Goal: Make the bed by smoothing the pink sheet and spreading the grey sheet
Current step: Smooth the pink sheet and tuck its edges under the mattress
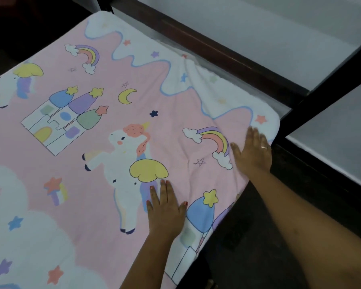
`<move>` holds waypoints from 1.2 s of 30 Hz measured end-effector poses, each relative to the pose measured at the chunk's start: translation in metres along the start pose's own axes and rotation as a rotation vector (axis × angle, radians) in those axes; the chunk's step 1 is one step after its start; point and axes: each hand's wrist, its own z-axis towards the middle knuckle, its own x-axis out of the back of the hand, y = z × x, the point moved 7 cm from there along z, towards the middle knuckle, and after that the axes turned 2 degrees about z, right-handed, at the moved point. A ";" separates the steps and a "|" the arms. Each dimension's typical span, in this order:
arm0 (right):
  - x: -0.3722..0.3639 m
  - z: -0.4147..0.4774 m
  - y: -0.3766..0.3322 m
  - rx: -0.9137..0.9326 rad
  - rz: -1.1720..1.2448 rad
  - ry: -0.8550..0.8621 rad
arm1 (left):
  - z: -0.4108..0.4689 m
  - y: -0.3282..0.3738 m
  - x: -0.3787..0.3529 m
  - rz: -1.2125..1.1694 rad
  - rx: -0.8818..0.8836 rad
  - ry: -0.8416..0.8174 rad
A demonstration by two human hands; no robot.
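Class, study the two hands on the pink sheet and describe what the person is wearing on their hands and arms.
The right hand wears a thin, pale ring on one finger. The left hand has red polish on its nails. No sleeves, gloves, watch or bracelet show; both forearms are bare.

Head view, place: we look from above, at the near right edge of the bed, where the person stands.
Head view, direction: we face forward and down; the pink sheet (pixel 113 163) runs slanted from near left to far right.
Head view, nearness: we are close; the left hand (pixel 165 207) and the right hand (pixel 253 151) lie flat within arm's reach.
Head view, far side: the dark bed frame (pixel 217 51) crosses there.
Views: we have one only.
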 end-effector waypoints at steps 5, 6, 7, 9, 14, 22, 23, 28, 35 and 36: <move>0.027 0.025 0.043 -0.355 0.501 0.199 | 0.012 0.021 -0.003 0.015 -0.027 0.038; 0.027 0.030 0.060 -0.471 0.602 0.207 | 0.015 0.024 -0.003 0.036 -0.029 0.055; 0.023 0.035 0.075 -0.580 0.724 0.183 | 0.018 0.028 -0.004 0.053 -0.032 0.074; 0.009 0.043 0.092 -0.719 1.074 0.049 | 0.027 0.037 -0.002 0.035 -0.041 0.098; -0.001 0.056 0.087 -0.751 1.360 -0.208 | 0.055 0.070 0.013 0.018 -0.140 0.124; -0.008 0.081 0.085 -0.761 1.376 -0.322 | 0.094 0.093 0.031 -0.007 -0.238 0.098; -0.009 0.084 0.088 -0.749 1.369 -0.328 | 0.099 0.099 0.032 0.007 -0.230 0.098; -0.003 0.095 0.105 -0.644 1.280 -0.311 | 0.124 0.130 0.034 0.152 -0.210 0.142; -0.002 0.091 0.120 -0.441 0.914 -0.055 | 0.127 0.138 0.038 0.158 -0.191 0.173; 0.001 0.088 0.124 -0.408 0.799 -0.019 | 0.128 0.141 0.041 0.154 -0.196 0.183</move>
